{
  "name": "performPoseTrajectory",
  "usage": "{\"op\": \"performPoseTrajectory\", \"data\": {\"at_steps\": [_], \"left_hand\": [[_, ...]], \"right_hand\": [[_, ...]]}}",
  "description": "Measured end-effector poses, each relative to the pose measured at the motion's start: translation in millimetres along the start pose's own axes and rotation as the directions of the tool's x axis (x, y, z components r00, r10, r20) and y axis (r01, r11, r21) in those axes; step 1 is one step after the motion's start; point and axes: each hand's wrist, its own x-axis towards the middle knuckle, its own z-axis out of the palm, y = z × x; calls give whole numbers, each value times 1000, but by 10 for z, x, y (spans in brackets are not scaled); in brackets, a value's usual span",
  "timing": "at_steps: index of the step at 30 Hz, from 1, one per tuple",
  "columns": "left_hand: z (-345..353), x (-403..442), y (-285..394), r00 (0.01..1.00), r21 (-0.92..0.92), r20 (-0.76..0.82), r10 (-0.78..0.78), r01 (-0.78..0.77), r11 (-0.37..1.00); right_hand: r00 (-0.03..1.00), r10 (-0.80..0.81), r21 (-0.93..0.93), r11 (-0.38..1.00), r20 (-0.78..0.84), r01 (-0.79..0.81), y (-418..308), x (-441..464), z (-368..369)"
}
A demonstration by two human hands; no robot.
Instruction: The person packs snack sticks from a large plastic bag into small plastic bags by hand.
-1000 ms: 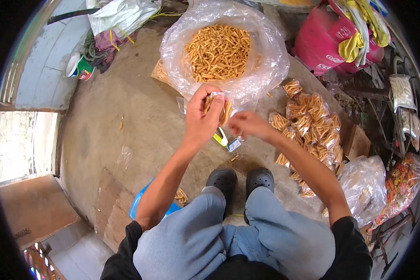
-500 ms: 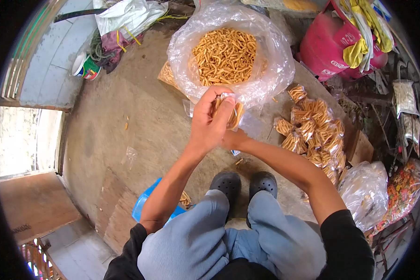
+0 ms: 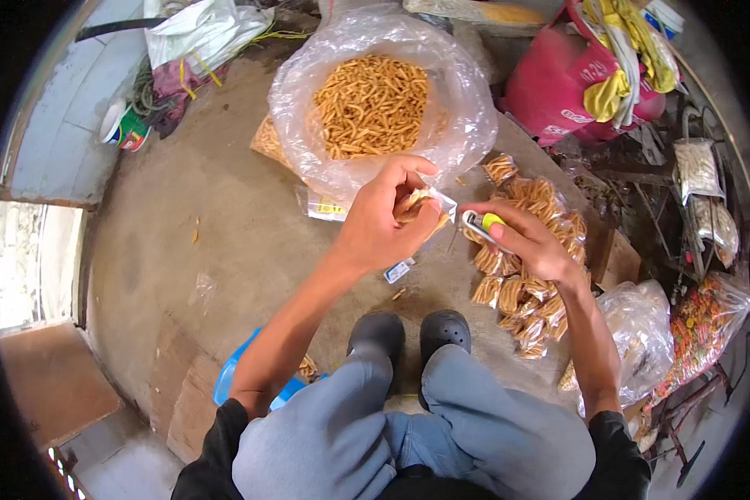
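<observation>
Near the centre, my left hand [image 3: 386, 218] is closed around a small clear bag of brown snack sticks [image 3: 417, 204], its plastic edge pointing right. My right hand [image 3: 529, 242] grips a small stapler [image 3: 485, 225] with a yellow-green part, its jaws beside the bag's edge. Beyond my hands stands a large clear plastic bag [image 3: 467, 137], open at the top, with loose snack sticks [image 3: 371, 107] inside. Filled small packets [image 3: 533, 287] lie in a pile right of my hands. A small blue and white box [image 3: 399, 270] rests on the floor below my left hand.
A pink container [image 3: 550, 79] with yellow cloths stands at the upper right. Clear plastic bags [image 3: 633, 333] lie at the lower right. A blue object [image 3: 233, 367] is partly behind my left forearm. A white and green bucket [image 3: 125, 125] sits at the upper left.
My right hand has come up from the floor with the stapler in it, and the yellow-green item is gone from the floor. My left hand still holds the small bag, now beside the stapler.
</observation>
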Motion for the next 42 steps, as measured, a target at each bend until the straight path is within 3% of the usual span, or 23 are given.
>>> {"op": "performPoseTrajectory", "data": {"at_steps": [1,2,4,5,8,11,14,20,24,32,36,38,39,41,42], "left_hand": [[56,20,-6,1000,-97,4,9,-8,995],[101,40,-7,1000,-191,9,16,-14,981],[140,87,0,997,-162,65,36,-25,986],[150,103,4,992,-124,115,48,-33,992],[147,122,76,970,19,186,158,-164,986],[126,120,134,953,92,268,140,-170,981],[186,115,33,933,70,236,272,-295,953],[156,110,37,895,49,241,375,-397,916],[154,111,42,896,85,255,364,-396,914],[185,145,22,915,64,284,285,-315,947],[221,123,-151,913,38,280,298,-321,946],[189,106,-228,968,-88,251,15,7,996],[191,108,-244,967,-85,253,16,6,996],[196,109,-266,992,-187,88,88,-71,980],[187,110,-278,992,-185,86,88,-71,980]], "right_hand": [[993,-111,-163,981,-29,105,-72,-42,-67],[993,-108,-169,981,-40,100,-144,-76,-109],[955,-296,-456,849,10,268,-287,-121,-144],[958,-286,-484,837,10,254,-356,-136,-133],[944,-328,-532,795,27,292,-369,-142,-122],[950,-307,-562,778,49,281,-427,-132,-84],[952,-293,-557,778,84,289,-420,-66,-73],[962,-248,-556,786,114,269,-406,6,-82],[966,-234,-539,803,110,256,-381,38,-75],[966,-251,-407,891,-66,204,-233,71,23],[990,-140,-391,911,4,130,-129,118,-21],[988,-154,-134,980,-30,149,-63,102,-9],[987,-157,-132,980,-32,152,-17,98,-44],[1000,-9,238,971,-11,11,101,96,-130],[1000,-11,239,971,-9,13,163,123,-126]]}}
